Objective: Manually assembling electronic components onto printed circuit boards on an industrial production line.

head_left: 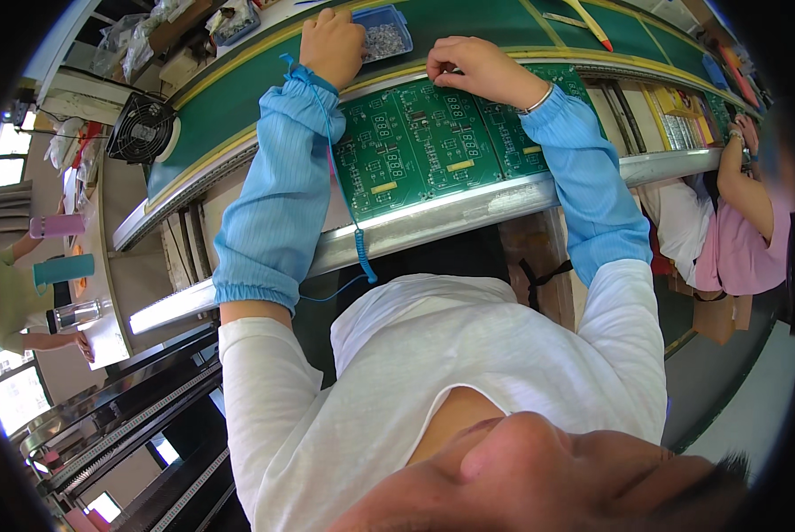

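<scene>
My left hand (333, 48) is beside a blue plastic bin (407, 33) of small clear parts (383, 41). Its fingers are curled and their tips are out of sight, so anything they hold is hidden. Over the far edge of a green circuit board (397, 146), my right hand (482, 69) is closed in a pinch; what lies between its fingertips is too small to make out. The board carries several digit displays (381, 125) and yellow-white strips (459, 165). A blue coiled wrist cord (362, 253) runs down from my left wrist.
The board lies on a metal rail conveyor (451, 206). Behind it runs a green work surface (468, 22) with a yellow-red tool (592, 25). A black fan (142, 129) stands at the left. A person in pink (743, 239) works at the right; another person's hand (83, 346) shows at the left.
</scene>
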The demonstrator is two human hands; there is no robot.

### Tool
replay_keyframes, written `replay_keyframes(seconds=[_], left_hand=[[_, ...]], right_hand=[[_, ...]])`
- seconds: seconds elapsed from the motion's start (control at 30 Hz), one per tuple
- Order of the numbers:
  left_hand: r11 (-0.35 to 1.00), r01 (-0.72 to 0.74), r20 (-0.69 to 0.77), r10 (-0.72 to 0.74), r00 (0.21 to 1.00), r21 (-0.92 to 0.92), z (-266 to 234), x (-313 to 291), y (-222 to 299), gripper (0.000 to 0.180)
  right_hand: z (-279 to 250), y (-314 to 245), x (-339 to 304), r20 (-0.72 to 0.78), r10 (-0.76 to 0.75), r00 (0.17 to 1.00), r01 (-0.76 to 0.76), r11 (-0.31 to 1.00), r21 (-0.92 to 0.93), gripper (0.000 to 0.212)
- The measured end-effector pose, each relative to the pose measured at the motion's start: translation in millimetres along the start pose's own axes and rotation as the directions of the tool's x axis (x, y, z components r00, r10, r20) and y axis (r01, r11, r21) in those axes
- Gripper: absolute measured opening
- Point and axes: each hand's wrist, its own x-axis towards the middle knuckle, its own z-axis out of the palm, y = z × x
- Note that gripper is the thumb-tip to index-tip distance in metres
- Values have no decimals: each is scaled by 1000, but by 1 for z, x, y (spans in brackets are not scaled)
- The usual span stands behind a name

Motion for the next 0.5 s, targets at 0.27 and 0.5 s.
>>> replay_keyframes(seconds=[0.27, 0.5], left_hand=[[956, 101, -38, -116, 992, -274, -3, 5, 6, 9], [668, 143, -14, -225, 974, -730, -2, -2, -5, 12]], right_hand=[[9, -9, 1, 90, -36, 995, 45, 994, -103, 8], [13, -10, 1, 65, -52, 997, 58, 994, -95, 8]])
